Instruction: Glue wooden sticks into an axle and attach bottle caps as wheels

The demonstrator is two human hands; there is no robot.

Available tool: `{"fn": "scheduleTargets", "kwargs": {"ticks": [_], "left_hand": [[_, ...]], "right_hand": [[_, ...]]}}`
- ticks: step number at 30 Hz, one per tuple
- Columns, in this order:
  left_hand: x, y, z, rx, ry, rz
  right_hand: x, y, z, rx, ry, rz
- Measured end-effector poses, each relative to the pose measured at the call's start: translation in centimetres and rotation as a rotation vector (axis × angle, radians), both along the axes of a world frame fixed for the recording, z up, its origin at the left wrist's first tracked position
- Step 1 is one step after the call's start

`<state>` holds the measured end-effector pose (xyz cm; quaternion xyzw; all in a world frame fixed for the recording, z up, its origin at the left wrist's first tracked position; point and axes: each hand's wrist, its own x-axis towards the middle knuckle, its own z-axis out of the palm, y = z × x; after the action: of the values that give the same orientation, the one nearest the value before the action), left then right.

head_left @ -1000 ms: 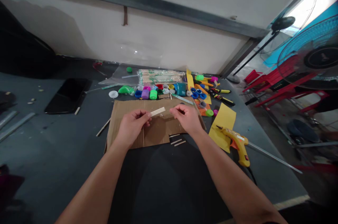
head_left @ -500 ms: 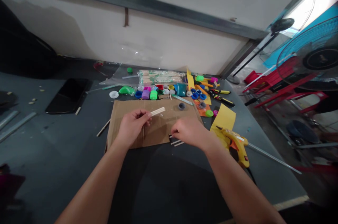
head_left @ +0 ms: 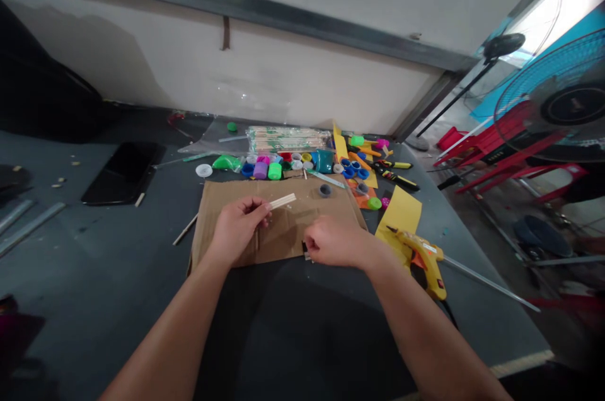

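Pinched in my left hand [head_left: 241,224] are a few short pale wooden sticks [head_left: 283,201], side by side, their ends pointing right over a sheet of brown cardboard [head_left: 278,238]. My right hand [head_left: 333,240] is closed, knuckles up, at the cardboard's lower right edge. Its fingertips are turned down and hidden, so whatever they hold cannot be made out. Ends of small sticks [head_left: 308,256] peek out beneath that hand. A grey bottle cap [head_left: 324,190] sits on the cardboard behind it. One loose stick [head_left: 185,229] lies left of the cardboard.
Colourful bottle caps [head_left: 275,171] and a bagged bundle of sticks [head_left: 289,138] line the back. On the right lie a yellow glue gun [head_left: 425,256], yellow paper [head_left: 407,207] and pliers [head_left: 397,175]. A black phone [head_left: 120,174] rests at left. A fan [head_left: 571,104] stands beyond the table.
My right hand has shifted slightly down and its fingers have curled in, now covering most of the small sticks under it. The left hand and its sticks have stayed in place.
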<state>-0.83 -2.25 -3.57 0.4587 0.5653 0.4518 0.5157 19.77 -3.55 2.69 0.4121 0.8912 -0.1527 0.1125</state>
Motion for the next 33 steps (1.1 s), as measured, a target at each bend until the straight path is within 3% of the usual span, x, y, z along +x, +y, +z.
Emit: {"fn": "scheduleTargets", "kwargs": {"ticks": [7,12,15,20,26,29,33], "left_hand": [[-0.2,0.1,-0.6,0.027,0.139,-0.031],[-0.1,0.0,-0.2,0.021,0.208,-0.037],[0.0,0.1,-0.3,0.018,0.193,-0.038],[0.0,0.0,-0.4,0.025,0.174,-0.041],[0.0,-0.1,-0.5,0.035,0.172,-0.032],[0.1,0.0,-0.4,0.035,0.162,-0.034],[0.1,-0.1,-0.3,0.044,0.197,-0.038]], "right_hand": [[1.9,1.7,0.1,-0.043,0.179,-0.189],[2.4,1.3,1.1,-0.226,0.108,-0.282],[1.9,0.4,1.4,-0.234,0.013,-0.268],[0.1,-0.9,0.6,-0.110,-0.163,-0.163],[-0.9,-1.3,0.3,0.045,-0.205,-0.094],[-0.3,-0.9,0.8,-0.020,-0.112,-0.105],[1.2,0.8,0.2,-0.051,0.294,-0.169]]}}
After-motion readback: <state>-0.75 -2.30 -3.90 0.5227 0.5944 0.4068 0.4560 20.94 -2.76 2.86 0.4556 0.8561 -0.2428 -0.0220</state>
